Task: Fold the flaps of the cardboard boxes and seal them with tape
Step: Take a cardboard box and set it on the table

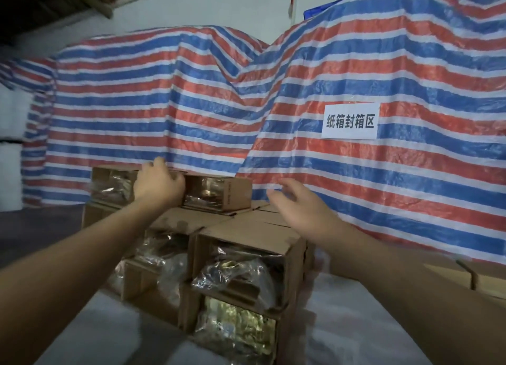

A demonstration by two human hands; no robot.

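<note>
Head view only is supplied. A stack of cardboard boxes point(238, 258) is seen on a pale tabletop point(342, 323), their unsealed ends turned toward the camera, so that clear bags of goods point(232, 275) are exposed. On the top tier a box point(216, 192) is set at the back of the stack, with a second open box point(112, 184) just beside it on the left. The left hand point(158, 182) is laid on the upper front edge of the top box, fingers curled over it in a grip. The right hand point(298, 208) is held in the air near that box's right end, fingers spread and relaxed, nothing gripped. No flap is seen folded on the near faces, and no tape is visible; the task is judged to be at the fetching stage.

Risks are noted as follows. With only one hand on the top box, it may be tipped as it is drawn forward, and the loose bagged contents may be spilled through the open end. The boxes beneath may be dragged or shifted by the pull, since the tiers are merely rested on one another.

Writing: a white sign point(350, 121) fixed to the striped tarpaulin point(191, 104) is read as "纸箱封箱区". Print on the top box's side is too small to be read.
</note>
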